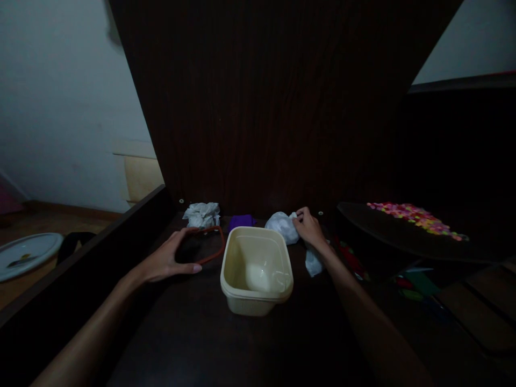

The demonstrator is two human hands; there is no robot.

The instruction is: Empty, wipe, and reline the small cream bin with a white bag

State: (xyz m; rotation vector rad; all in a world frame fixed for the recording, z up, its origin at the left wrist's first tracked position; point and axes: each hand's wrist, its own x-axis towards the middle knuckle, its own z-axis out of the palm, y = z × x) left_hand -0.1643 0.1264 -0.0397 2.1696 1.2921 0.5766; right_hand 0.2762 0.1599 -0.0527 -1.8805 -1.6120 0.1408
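My left hand (174, 257) spans a reddish-brown ring with rounded corners (222, 244), thumb on the near side and fingers on the far side. Its middle looks dark, so I cannot tell whether it is a bare frame or the rim of something. To its right stands a cream plastic tub (258, 303), upright, without a lid and with nothing plain to see inside. Behind the tub's right corner, my right hand (308, 228) pinches the gathered top of a white plastic bag (282, 227). Another pale plastic bag (313, 263) lies under my right wrist.
Crumpled white plastic (202, 215) and a folded purple cloth-like piece (242, 221) lie against the dark wooden back panel (258, 107). A raised dark edge (100, 252) borders the left. At right, a dark board (363, 226) carries small colourful pieces (419, 217).
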